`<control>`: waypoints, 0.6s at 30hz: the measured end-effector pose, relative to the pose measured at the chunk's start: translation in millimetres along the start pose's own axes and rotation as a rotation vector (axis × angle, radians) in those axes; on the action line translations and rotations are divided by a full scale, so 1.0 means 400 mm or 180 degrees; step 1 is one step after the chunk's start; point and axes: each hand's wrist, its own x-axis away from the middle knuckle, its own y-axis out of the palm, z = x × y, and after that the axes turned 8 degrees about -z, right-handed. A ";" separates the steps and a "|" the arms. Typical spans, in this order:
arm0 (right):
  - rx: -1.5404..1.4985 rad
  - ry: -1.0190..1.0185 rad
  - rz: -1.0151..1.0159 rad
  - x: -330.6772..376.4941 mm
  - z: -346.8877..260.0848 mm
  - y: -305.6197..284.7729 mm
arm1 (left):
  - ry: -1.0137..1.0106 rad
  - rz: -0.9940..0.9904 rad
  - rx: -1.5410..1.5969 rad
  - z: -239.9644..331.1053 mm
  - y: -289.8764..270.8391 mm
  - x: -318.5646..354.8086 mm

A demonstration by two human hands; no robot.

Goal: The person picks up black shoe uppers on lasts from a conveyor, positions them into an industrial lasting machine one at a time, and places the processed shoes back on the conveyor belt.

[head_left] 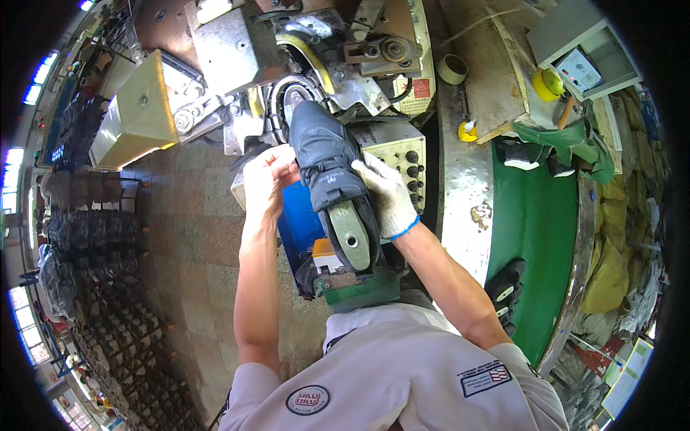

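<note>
A black shoe upper (327, 154) is stretched over a pale green shoe last (351, 237), which has a round hole in its top. Its toe points away from me, up against the curved metal jaws (295, 90) of a machine. My bare left hand (267, 176) is closed, fingertips pinched at the upper's left edge near the toe; exactly what they pinch is partly hidden. On the other side, my right hand (388, 194) wears a white knit glove with a blue cuff. It grips the upper's right side, its fingers partly hidden behind it.
A control panel (406, 161) with black knobs sits right of the shoe. Beyond it runs a green conveyor belt (535, 215) carrying dark shoes (507, 291). A yellowish machine housing (136, 115) juts out at left. Racks of dark shoes (118, 345) line the far left.
</note>
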 end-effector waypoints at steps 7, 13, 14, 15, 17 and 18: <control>0.0148 -0.0384 0.0189 -0.131 0.091 0.001 | 0.0653 0.0666 0.0344 0.058 0.017 -0.033; -0.0156 -0.0266 0.0856 -0.210 0.169 0.000 | 0.0531 0.0720 0.0752 0.007 0.012 -0.057; 0.0484 -0.0385 0.0814 -0.208 0.180 -0.019 | 0.0401 0.0670 0.0798 -0.002 0.023 -0.045; 0.0444 -0.0297 0.0792 -0.204 0.163 -0.009 | 0.0276 0.0637 0.0847 -0.012 0.033 -0.025; 0.0376 -0.0140 0.0765 -0.196 0.124 0.005 | -0.0347 0.0719 0.1038 -0.038 0.055 -0.004; -0.0324 0.0006 0.0684 -0.203 0.129 -0.006 | -0.0405 0.0543 0.1214 -0.048 0.062 0.005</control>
